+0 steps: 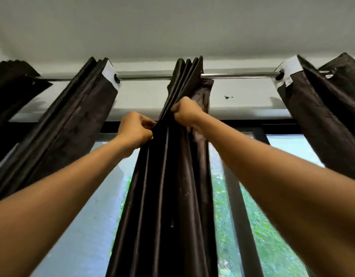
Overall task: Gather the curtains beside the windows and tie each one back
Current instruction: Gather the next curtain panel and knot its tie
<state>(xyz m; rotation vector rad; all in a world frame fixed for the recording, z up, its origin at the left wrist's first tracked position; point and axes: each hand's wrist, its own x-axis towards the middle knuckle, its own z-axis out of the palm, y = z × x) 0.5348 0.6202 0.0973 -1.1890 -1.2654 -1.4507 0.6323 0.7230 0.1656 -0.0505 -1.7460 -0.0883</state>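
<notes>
Head view, looking steeply up: both arms reach to the middle curtain (168, 176), which hangs bunched in tight pleats from the rod (238, 75), in front of the window (272, 226). The left hand (135, 129) has its fingers curled in, pinching a fold at the curtain's left edge; the right hand (185, 112) is clenched round a pleat slightly higher, just below the rod. The two fists sit close together, with only a narrow ridge of cloth between their fingertips.

The step in hand looks like gathering: drawing the top pleats together so the panel hangs as one narrow column before it is tied. To do that well, the pinch of each hand should take whole folds, not just the slippery outer layer, since the satin-like cloth would likely slide from a shallow grip. Pull sideways toward the fingers of the other hand rather than downward, so the rings travel along the rod and the rod is not strained. No tie-back shows near either hand, so tying is still to come.

Other gathered panels (68, 120) hang well out to both sides of the fingers.
</notes>
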